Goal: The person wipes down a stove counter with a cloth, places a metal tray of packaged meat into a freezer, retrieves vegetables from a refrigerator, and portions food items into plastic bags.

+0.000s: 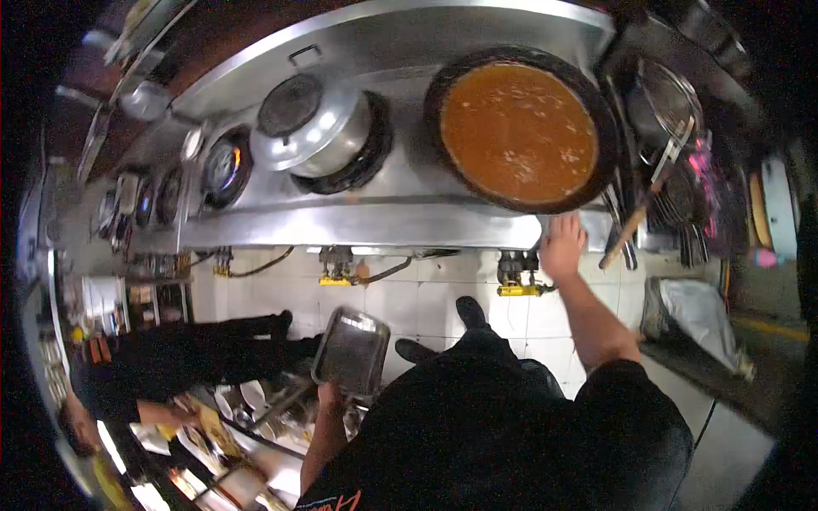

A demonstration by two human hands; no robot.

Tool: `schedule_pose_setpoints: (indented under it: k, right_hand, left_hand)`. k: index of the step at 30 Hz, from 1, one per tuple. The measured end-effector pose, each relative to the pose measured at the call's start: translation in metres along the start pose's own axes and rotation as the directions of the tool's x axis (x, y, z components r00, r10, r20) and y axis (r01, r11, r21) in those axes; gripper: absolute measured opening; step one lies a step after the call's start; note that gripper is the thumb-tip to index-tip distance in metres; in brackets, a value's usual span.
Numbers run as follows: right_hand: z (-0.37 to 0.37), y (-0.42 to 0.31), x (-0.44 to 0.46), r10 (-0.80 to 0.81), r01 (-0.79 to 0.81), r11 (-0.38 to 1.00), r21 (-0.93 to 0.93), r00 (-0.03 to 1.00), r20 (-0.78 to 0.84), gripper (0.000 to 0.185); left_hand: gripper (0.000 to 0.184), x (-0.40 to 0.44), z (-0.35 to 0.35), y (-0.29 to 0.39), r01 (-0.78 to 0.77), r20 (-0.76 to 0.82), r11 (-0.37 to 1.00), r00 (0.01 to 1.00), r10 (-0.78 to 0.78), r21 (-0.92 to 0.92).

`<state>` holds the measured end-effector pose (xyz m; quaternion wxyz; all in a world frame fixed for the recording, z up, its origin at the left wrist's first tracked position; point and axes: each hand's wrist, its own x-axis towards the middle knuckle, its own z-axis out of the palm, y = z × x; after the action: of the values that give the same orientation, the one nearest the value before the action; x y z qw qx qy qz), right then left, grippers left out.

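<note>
My left hand [330, 394] is closed on the near edge of a rectangular metal tray [352, 351], which hangs over the floor at my left. The tray looks dark inside, and I make out no contents. My right hand [562, 244] rests on the steel front edge of the stove [358, 226], fingers stretched out and holding nothing. Just beyond it sits a large dark wok [436, 119] full of orange-brown liquid [520, 132] with pale bits on top.
A lidded aluminium pot [332, 140] stands on the stove left of the wok, beside a lit burner [223, 166]. Strainers [669, 98] and a wooden-handled tool [635, 226] lie at the right. Yellow gas valves [521, 289] stick out below. Another person [196, 366] works at the left.
</note>
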<state>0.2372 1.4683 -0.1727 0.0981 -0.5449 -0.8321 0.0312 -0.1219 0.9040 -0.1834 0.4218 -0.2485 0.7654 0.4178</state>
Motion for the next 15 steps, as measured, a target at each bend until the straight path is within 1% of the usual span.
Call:
schedule_pose_setpoints:
  k: [1, 2, 4, 5, 7, 8, 10, 11, 13, 14, 15]
  right_hand:
    - [-0.004, -0.023, -0.01, -0.088, 0.089, 0.996, 0.027, 0.995, -0.039, 0.056]
    - [-0.011, -0.048, -0.013, -0.184, 0.184, 0.979, 0.091, 0.983, -0.016, 0.058]
    - [-0.027, -0.104, -0.004, -0.271, 0.23, 0.951, 0.209, 0.943, 0.192, 0.055]
    - [-0.016, -0.13, 0.007, -0.271, 0.234, 0.951, 0.202, 0.946, 0.177, 0.054]
    - [0.011, -0.185, 0.03, -0.297, 0.266, 0.942, 0.203, 0.945, 0.138, 0.052]
    - [0.019, -0.209, 0.051, -0.262, 0.212, 0.948, 0.238, 0.944, 0.201, 0.052]
    - [0.026, -0.262, 0.085, -0.183, 0.083, 0.954, 0.287, 0.921, 0.343, 0.051]
    - [0.029, -0.285, 0.088, -0.226, 0.128, 0.956, 0.263, 0.895, 0.384, 0.051]
    - [0.03, -0.331, 0.095, -0.299, 0.223, 0.951, 0.215, 0.843, 0.448, 0.052]
    - [0.028, -0.351, 0.089, -0.352, 0.274, 0.934, 0.227, 0.807, 0.474, 0.053]
    - [0.029, -0.363, 0.082, -0.4, 0.322, 0.915, 0.242, 0.797, 0.454, 0.052]
  left_hand:
    - [0.037, -0.003, 0.0, -0.007, -0.158, 0.085, 0.984, 0.985, 0.151, 0.082]
    - [0.036, -0.006, 0.0, -0.014, -0.322, 0.168, 0.937, 0.94, 0.298, 0.137]
    - [0.037, -0.027, 0.009, -0.013, -0.337, 0.132, 0.924, 0.939, 0.317, 0.18]
    - [0.038, -0.053, 0.032, 0.002, -0.199, 0.007, 0.97, 0.98, 0.2, 0.138]
    - [0.041, -0.061, 0.036, -0.011, -0.09, -0.109, 0.914, 0.984, 0.144, 0.395]
    - [0.042, -0.048, 0.024, -0.032, -0.095, -0.088, 0.726, 0.974, 0.209, 0.681]
    - [0.044, -0.055, 0.01, -0.05, -0.03, -0.117, 0.577, 0.969, 0.217, 0.816]
    - [0.044, -0.068, 0.002, -0.061, 0.008, -0.172, 0.686, 0.97, 0.171, 0.728]
    - [0.044, -0.112, 0.004, -0.056, 0.057, -0.25, 0.861, 0.965, 0.082, 0.505]
    - [0.043, -0.132, 0.007, -0.053, 0.071, -0.272, 0.924, 0.962, 0.037, 0.375]
    - [0.043, -0.146, 0.009, -0.053, 0.08, -0.281, 0.968, 0.96, -0.011, 0.237]
